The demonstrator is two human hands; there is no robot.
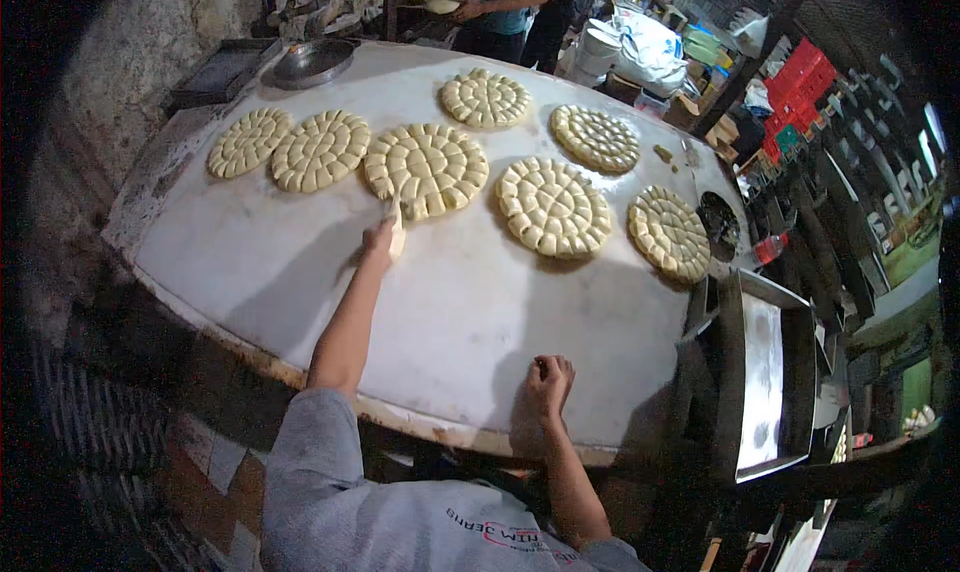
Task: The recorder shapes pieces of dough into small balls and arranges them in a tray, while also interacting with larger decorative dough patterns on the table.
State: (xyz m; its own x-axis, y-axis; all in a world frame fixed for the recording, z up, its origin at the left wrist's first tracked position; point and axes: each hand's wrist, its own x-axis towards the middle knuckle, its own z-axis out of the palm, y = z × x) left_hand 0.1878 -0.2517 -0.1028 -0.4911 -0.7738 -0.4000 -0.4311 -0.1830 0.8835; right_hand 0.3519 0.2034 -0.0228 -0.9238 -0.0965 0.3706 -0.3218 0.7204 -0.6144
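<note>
Several flat rounds of pale dough, cut into ring patterns of small pieces, lie on the table. My left hand [379, 240] reaches out at the near edge of one dough round [428, 164]. Its fingers are closed on a pale, narrow object [397, 234] whose tip meets the round's lower edge; I cannot make out its kind. Closer to me, my right hand [552, 382] is curled closed above the table's near side, with nothing visible in it. The nearest round to it is another dough round [553, 208], farther away.
The pale, smooth table [450, 302] has a worn near edge. A round metal pan [313, 62] sits at its far left corner. At right stands a rectangular metal tray [762, 372]. Beyond the table are another person [505, 12], white buckets [597, 50] and red crates [798, 87].
</note>
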